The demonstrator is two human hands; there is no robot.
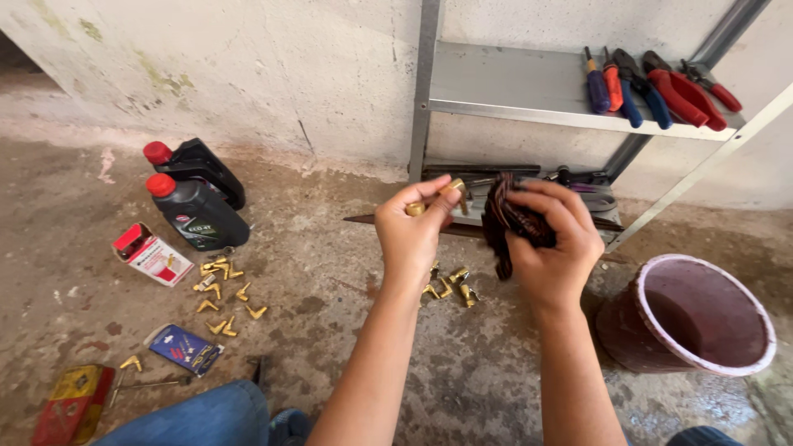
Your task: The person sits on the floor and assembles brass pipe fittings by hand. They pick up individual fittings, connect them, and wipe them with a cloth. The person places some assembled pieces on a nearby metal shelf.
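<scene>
Brass fitting (pixel 431 198) pinched in left hand (pixel 410 234) fingers, above the brass pile (pixel 450 285) on the floor; right hand (pixel 552 248) beside it, fingers clamped on dark rag (pixel 508 223); maroon bucket (pixel 661 272) right of pile

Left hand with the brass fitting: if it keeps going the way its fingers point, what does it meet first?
Probably the dark brown rag bunched in the right hand. The left hand pinches a brass fitting with fingertips aimed up and to the right, and the rag hangs right beside them. Depth between the two is unclear.
</scene>
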